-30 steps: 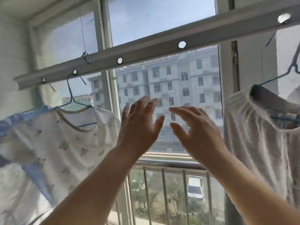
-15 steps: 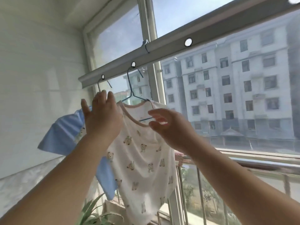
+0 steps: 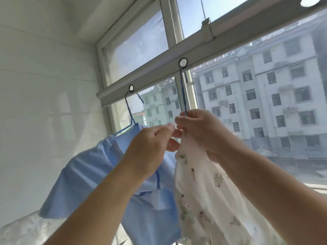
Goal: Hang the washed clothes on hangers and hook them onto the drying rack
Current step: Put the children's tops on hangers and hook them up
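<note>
A grey drying rack bar (image 3: pixel 159 71) with round holes runs across the window. A blue wire hanger (image 3: pixel 183 92) hooks into one hole and carries a white printed shirt (image 3: pixel 203 191). My right hand (image 3: pixel 200 131) grips the shirt's neck at the base of that hanger. My left hand (image 3: pixel 150 147) pinches the same collar from the left. A second blue hanger (image 3: pixel 130 112) hooks into the hole further left and holds a light blue garment (image 3: pixel 99 175).
A white tiled wall (image 3: pixel 44 103) closes the left side. The window frame (image 3: pixel 171 23) stands right behind the rack. A cord and bracket (image 3: pixel 206 23) hold the bar from above. Apartment blocks show through the glass.
The view swung left and closer to the rack's end. Both hands went from open and empty to gripping the white shirt's collar under its hanger.
</note>
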`<state>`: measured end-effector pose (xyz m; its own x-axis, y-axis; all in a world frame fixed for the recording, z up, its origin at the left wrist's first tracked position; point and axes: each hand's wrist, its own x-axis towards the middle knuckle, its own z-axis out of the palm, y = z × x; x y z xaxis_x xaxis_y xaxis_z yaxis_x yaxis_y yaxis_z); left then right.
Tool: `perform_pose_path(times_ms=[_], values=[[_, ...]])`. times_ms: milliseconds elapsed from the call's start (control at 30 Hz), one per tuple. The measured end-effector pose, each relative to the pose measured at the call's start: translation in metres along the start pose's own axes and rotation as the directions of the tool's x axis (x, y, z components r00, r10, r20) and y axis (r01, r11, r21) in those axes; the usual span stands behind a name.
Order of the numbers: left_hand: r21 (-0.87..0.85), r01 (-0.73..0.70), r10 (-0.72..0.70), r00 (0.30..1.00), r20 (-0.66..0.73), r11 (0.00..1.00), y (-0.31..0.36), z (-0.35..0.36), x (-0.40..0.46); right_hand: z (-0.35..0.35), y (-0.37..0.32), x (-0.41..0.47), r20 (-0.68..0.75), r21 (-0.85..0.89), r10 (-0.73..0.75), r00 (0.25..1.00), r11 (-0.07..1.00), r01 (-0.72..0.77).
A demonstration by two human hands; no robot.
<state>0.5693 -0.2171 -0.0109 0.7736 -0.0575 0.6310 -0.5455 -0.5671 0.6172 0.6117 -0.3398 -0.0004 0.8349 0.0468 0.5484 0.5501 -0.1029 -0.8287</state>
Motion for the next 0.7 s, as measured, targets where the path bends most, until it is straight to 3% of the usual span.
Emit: perform_pose_path(times_ms=[200, 433, 600, 700], values=[[-0.072, -0.033, 0.031, 0.999, -0.021, 0.997, -0.052, -0.006, 0.031, 0.007, 0.005, 0.016, -0.118, 0.075, -0.164, 0.979, 0.982, 0.174], [-0.154, -0.148, 0.137, 0.987, -0.081, 0.977, -0.080, -0.007, 0.054, 0.006, -0.009, 0.005, -0.139, -0.180, -0.275, 0.951, 0.952, 0.249], [-0.133, -0.368, 0.332, 0.915, -0.230, 0.920, -0.101, 0.008, 0.036, -0.002, 0.011, -0.040, -0.080, -0.443, -0.114, 0.990, 0.894, 0.067], [-0.116, -0.386, 0.373, 0.920, -0.118, 0.915, -0.116, 0.023, 0.012, -0.004, 0.032, -0.068, -0.150, -0.426, -0.004, 0.989, 0.903, -0.061]])
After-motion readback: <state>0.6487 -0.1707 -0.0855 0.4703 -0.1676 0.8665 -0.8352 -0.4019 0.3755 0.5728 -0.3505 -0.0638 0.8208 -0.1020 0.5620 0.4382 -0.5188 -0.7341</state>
